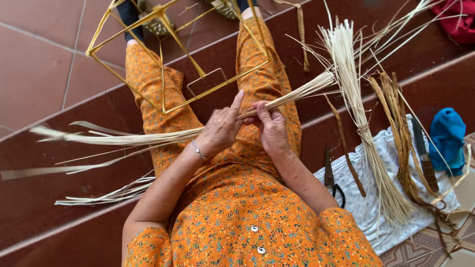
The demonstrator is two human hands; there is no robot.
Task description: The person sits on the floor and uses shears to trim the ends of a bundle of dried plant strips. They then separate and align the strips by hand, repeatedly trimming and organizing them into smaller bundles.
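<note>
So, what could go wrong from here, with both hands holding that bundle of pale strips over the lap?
1. The pale strips stick out far past the left hand; loose ends might slip out and join those on the step.
2. The right hand grips thin strip edges, which could cut the skin.
3. The yellow wire frame leans on the knees and might slide off.

I see a yellow wire frame (163,59) over the knees. On the white cloth (368,207) at right: a tied bundle of pale reeds (366,128), brown strips (398,128), scissors (331,175), a knife (425,158). Blue rag (448,138) at the cloth's right edge.
</note>
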